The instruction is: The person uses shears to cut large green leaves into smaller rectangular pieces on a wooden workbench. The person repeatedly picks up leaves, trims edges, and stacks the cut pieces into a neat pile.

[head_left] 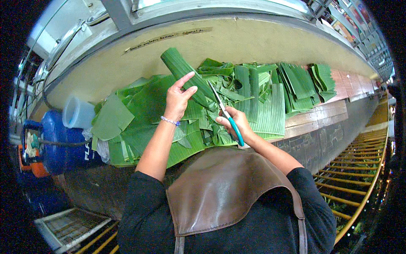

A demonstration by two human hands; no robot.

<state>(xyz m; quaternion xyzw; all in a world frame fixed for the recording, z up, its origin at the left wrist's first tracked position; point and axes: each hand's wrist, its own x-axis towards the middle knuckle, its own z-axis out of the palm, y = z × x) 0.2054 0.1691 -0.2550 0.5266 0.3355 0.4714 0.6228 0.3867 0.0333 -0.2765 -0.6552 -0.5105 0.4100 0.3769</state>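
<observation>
A long folded strip of banana leaf (177, 63) is held up in my left hand (177, 97), its index finger and thumb lying across the green surface. The other fingers of that hand are hidden. My right hand (235, 125) grips a pair of scissors (235, 129) with teal handles. Their blades point up and away, beside the right edge of the held leaf; how far apart they are is hard to make out. Beneath both hands lies a heap of banana leaf pieces and scraps (150, 103).
Neat stacks of cut banana leaf (296, 86) lie on the wooden ledge (323, 114) to the right. A pale wall (253, 40) runs behind. At the left stand a blue container (63, 144) and a translucent plastic tub (78, 111). Yellow railing bars (351, 190) are at lower right.
</observation>
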